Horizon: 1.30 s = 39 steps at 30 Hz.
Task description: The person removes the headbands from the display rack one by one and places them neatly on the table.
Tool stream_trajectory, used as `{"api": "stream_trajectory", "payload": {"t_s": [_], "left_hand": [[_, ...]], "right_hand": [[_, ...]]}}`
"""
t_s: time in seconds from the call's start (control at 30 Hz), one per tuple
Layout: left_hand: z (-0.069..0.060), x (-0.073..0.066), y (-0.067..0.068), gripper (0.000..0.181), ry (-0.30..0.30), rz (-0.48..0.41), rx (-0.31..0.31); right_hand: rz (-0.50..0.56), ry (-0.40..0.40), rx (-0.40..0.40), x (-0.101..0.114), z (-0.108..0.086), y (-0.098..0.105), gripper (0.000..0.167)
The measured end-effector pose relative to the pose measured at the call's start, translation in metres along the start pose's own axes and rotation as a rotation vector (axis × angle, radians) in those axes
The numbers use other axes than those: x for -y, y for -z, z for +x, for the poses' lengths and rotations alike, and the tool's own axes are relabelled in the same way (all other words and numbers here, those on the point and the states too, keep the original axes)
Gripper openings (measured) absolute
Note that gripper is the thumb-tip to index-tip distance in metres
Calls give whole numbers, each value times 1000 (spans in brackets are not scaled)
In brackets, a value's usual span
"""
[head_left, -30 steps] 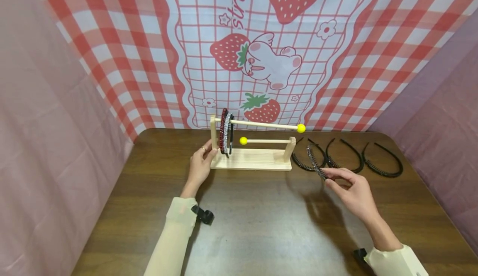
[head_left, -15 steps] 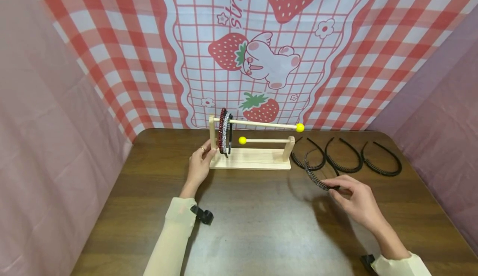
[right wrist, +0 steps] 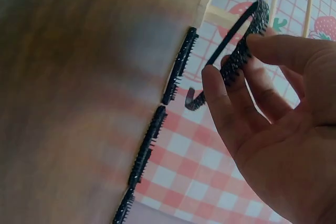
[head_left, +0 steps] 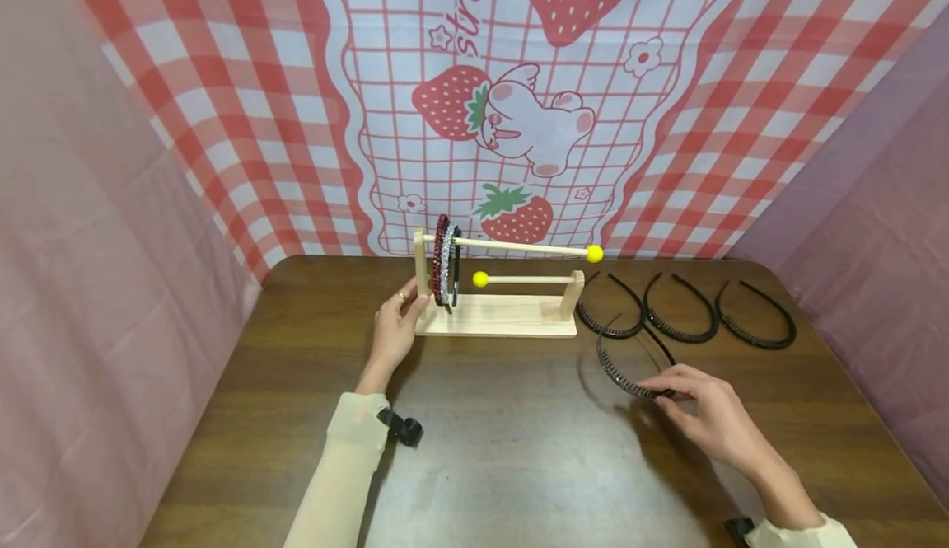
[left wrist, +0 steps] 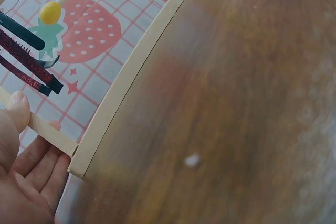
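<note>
My right hand [head_left: 704, 408] pinches a black toothed headband [head_left: 621, 377] between thumb and fingers, just above the table; its band glitters in the right wrist view. My left hand [head_left: 395, 330] grips the left upright of a wooden stand [head_left: 497, 317], thumb on one side and fingers behind it, as the left wrist view shows. On the stand's upper rod [head_left: 526, 245] hang a red headband [head_left: 439, 264], a silver one [head_left: 447, 266] and a black one [head_left: 456, 264], close to the left upright. The shorter lower rod [head_left: 526, 279] carries no headband.
Three black headbands lie in a row right of the stand: a left one [head_left: 623, 334], a middle one [head_left: 685, 338] and a right one [head_left: 764, 344]. The brown table [head_left: 474, 449] meets a strawberry-print cloth [head_left: 356, 119] at the back. Yellow balls [head_left: 594, 254] cap the rods.
My right hand has moved down and slightly right, bringing the black headband nearer the table's front, away from the row. My left hand keeps its grip on the upright.
</note>
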<state>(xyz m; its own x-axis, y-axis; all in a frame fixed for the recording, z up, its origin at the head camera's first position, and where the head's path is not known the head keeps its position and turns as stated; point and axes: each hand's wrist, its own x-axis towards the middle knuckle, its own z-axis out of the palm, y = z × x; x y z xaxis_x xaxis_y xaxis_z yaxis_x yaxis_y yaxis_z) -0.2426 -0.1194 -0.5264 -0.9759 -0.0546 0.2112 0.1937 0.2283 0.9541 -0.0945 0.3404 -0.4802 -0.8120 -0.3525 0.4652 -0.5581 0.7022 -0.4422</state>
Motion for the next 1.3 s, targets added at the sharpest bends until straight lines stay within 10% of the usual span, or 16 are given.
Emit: {"api": "stream_trajectory", "payload": {"t_s": [1.3], "left_hand": [[-1,0,1,46,4,17,8]], "right_hand": [[10,98,130,-12,-18,-4,53]]}}
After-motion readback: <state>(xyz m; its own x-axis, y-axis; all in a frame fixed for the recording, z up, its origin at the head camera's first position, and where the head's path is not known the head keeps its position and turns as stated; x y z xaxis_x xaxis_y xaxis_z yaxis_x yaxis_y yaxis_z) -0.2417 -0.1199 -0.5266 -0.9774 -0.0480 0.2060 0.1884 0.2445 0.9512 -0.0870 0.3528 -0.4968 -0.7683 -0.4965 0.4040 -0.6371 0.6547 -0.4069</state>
